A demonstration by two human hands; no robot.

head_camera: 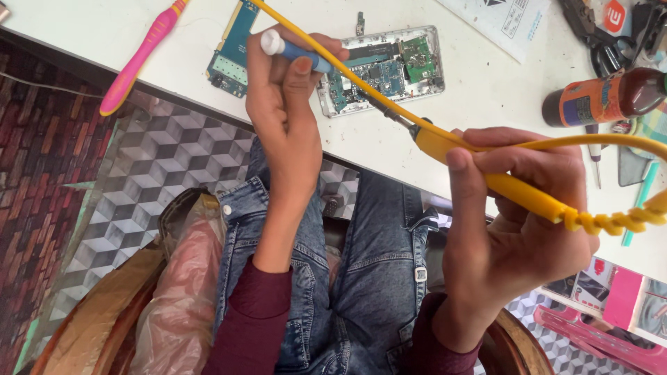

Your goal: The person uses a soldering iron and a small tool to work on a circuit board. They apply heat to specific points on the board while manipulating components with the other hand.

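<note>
While you sit at the white tabletop, your left hand is closed around a blue-handled screwdriver with a white cap, thumb laid along the grip, the tool held above the tabletop's near edge. Your right hand is wrapped shut on the yellow handle of a soldering iron, whose dark metal tip points up and left toward the opened phone lying on the tabletop with its circuit boards exposed. Whether the tip touches the phone cannot be told, as the screwdriver and your left hand cover that spot. The iron's yellow cord loops over your right hand and another length runs across the phone toward the top edge. A separate circuit board lies just left of the phone, and a pink and yellow toothbrush lies farther left, overhanging the edge. A dark bottle with an orange label lies on its side at the right, near scissors. Your denim-clad legs show below the tabletop.
</note>
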